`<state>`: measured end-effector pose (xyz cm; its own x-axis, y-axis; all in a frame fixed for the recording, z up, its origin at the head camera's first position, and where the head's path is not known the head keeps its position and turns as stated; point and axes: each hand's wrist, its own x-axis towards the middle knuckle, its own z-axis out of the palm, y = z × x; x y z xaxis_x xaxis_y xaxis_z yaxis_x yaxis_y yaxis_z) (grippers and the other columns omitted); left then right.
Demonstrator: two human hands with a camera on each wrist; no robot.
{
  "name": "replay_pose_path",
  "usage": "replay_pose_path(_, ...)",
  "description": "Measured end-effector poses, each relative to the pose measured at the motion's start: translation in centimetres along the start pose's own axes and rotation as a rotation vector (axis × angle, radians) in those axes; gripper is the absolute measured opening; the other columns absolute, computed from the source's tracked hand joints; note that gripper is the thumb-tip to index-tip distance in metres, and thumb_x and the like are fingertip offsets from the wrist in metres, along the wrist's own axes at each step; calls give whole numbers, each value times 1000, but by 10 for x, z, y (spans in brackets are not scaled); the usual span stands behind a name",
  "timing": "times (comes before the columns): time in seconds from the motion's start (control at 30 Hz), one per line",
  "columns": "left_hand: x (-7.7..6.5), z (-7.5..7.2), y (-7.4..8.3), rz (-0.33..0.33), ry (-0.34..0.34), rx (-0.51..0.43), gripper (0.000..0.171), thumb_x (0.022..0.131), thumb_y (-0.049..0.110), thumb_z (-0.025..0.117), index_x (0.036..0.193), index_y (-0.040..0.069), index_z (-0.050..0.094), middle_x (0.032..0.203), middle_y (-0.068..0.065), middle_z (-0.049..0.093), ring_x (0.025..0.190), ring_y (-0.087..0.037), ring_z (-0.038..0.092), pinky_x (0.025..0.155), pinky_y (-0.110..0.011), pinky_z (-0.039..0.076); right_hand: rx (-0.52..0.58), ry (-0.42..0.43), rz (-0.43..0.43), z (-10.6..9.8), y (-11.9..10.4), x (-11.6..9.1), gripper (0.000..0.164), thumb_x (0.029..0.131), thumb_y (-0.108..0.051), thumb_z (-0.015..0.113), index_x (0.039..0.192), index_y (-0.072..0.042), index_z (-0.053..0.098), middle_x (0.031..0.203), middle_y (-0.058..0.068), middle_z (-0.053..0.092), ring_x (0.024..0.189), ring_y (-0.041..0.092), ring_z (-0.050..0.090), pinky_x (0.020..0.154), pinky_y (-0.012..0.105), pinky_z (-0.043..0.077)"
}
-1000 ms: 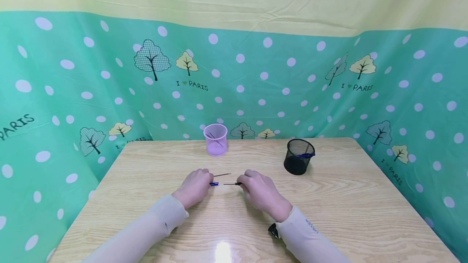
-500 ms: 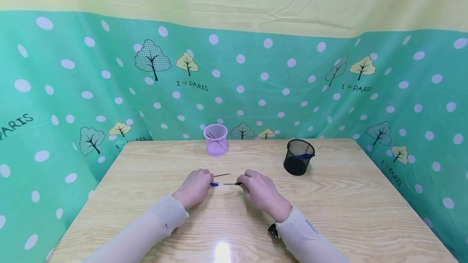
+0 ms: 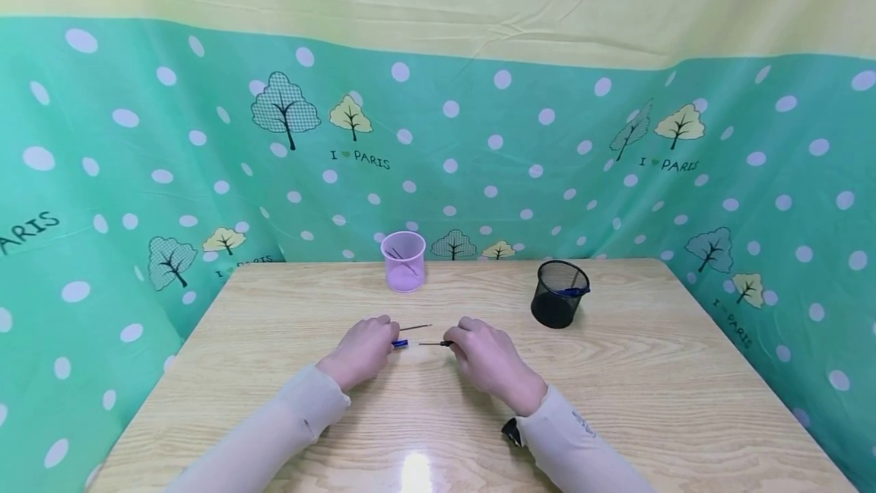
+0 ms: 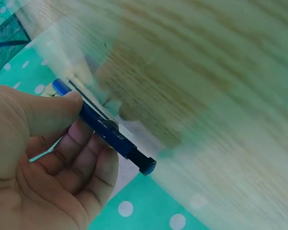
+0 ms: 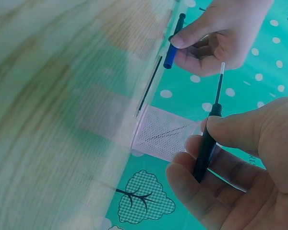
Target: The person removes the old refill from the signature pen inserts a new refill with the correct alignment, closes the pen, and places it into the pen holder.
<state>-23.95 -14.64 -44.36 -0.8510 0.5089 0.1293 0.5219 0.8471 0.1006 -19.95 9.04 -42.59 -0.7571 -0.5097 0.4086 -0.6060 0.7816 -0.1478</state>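
My left hand (image 3: 363,352) pinches the blue pen barrel (image 4: 103,127) between thumb and fingers; a black push button (image 4: 146,165) sits at one end. Facing it, my right hand (image 3: 489,360) holds the black front half of a pen (image 5: 205,153) with its threaded end toward the left hand. From that end a thin refill (image 5: 219,88) with a clear tip sticks out. The refill's tip and the barrel's open end point at each other, a small gap apart. Another refill (image 3: 416,327) lies on the table just beyond the hands.
A purple mesh pen holder (image 3: 405,276) with thin dark sticks inside stands at the table's back edge. Farther right is a black mesh pen holder (image 3: 554,314) with a blue pen (image 3: 573,291) in it. A green dotted curtain hangs behind the wooden table (image 3: 657,371).
The left hand and the blue pen barrel have shifted very slightly left. The right hand, the loose refill and both holders stay in place.
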Motion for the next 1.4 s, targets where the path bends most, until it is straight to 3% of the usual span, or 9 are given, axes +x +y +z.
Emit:
replay_pose_path(0.4, -5, -3, 6, -31, 12, -90, 5, 88, 5, 65, 91, 7, 65, 79, 1, 51, 67, -13, 51, 63, -30, 49, -5, 5, -7, 0, 0, 0, 13, 87, -11, 66, 98, -16, 71, 82, -5, 58, 73, 10, 56, 57, 25, 49)
replay_pose_path(0.63, -8, -9, 10, -38, 67, -149, 5, 87, 7, 68, 90, 10, 64, 79, 4, 52, 69, -11, 51, 65, -29, 48, 2, 7, 2, -1, 1, 0, 14, 87, -9, 66, 98, -16, 71, 81, -6, 56, 72, 10, 55, 56, 25, 48)
replay_pose_path(1.17, -11, -13, 14, 30, 162, -180, 14, 83, -2, 67, 92, 9, 66, 82, 4, 59, 78, -13, 57, 73, -31, 50, 4, 11, 15, -1, 4, 0, 13, 88, -11, 65, 97, -17, 71, 82, -6, 58, 73, 11, 57, 56, 27, 49)
replay_pose_path(1.4, -14, -16, 15, 1, 195, -231, 16, 83, -3, 67, 91, 11, 67, 83, 6, 58, 79, -11, 57, 74, -31, 50, 16, 10, 22, -2, 5, 0, 13, 88, -10, 65, 98, -16, 71, 81, -6, 57, 72, 10, 55, 58, 26, 48)
